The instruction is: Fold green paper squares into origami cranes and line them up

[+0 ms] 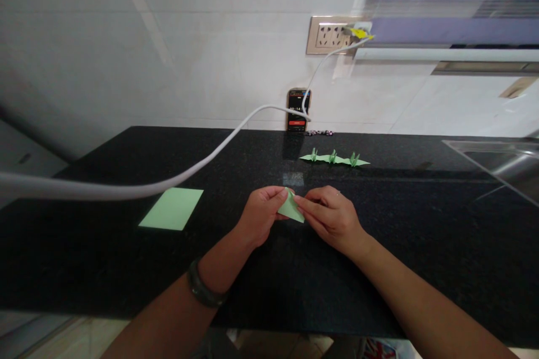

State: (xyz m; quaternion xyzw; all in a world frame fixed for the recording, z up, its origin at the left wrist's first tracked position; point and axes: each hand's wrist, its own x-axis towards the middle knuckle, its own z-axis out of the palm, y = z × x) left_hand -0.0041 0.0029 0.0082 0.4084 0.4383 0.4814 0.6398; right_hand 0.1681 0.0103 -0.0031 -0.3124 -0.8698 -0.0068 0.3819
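On black counter: three paper cranes, one flat sheet.

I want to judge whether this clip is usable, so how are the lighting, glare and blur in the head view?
Head view: lit evenly; a pale reflection sits on the black countertop beyond the hands; the upper right corner is smeared with blur; the white cable looms thick and soft at the left; the folded green paper between both hands is sharp; straight edges bow, a wide-lens distortion.

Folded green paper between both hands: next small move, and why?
Probably press the fold flat along its edge. Both hands, left hand and right hand, pinch the folded green paper just above the counter, and it is only a flat triangle beside the three finished cranes.
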